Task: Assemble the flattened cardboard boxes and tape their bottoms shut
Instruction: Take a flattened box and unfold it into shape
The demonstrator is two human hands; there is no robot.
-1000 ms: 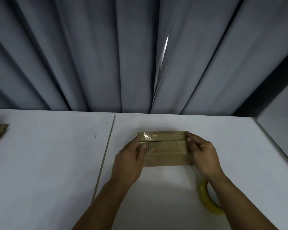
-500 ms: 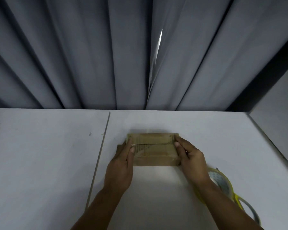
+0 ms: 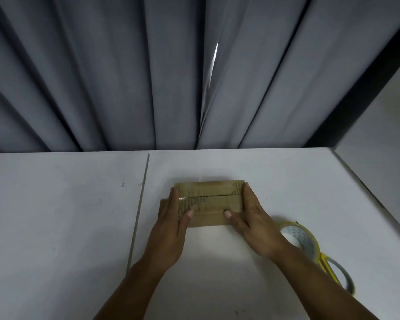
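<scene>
Cardboard box (image 3: 213, 202) pressed, centre frame
L hand (image 3: 171, 220) & R hand (image 3: 256, 225) flat on its ends, fingers straight, thumbs on top; tape roll (image 3: 301, 241) lower right on bench (image 3: 56, 227)

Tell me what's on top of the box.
Left hand and right hand press the cardboard box ends, thumbs on top. Between them the flap seam shows, glossy tape at its left. Under the hands is hidden.

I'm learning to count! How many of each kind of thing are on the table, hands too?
Cardboard box: 1
Hands, left hand and right hand: 2
Tape roll: 1
Blurred yellow ring, maybe more tape: 1
Total: 5
</scene>
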